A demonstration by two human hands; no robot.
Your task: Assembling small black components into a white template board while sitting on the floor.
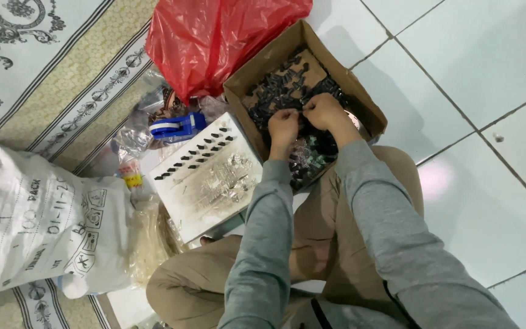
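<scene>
The tiled floor is used as the work surface; a patterned mat is laid to the left of the cardboard box, which is taken as landmark.

A large white sack with dark handwritten marks and a row of printed handling symbols is set well left of the box and nearer the person, lying on its side on the mat. A red plastic bag, crumpled and bulging, is propped against the far-left corner of the box.

The box is placed open-topped just beyond the knees, presumably so both hands can be reached into it without leaning. It is filled with small black parts; a bare brown base is seen at the far end.

A white tray is laid touching the left wall of the box, with short rows of black pieces stood along its far edge and a grey scatter at its middle. A blue tape dispenser is left just beyond the tray, on clear plastic bags.

The left hand and right hand are held close together over the middle of the box, both curled shut, fingertips pinched on a small black part between them; the part itself is too small to be made out.
</scene>
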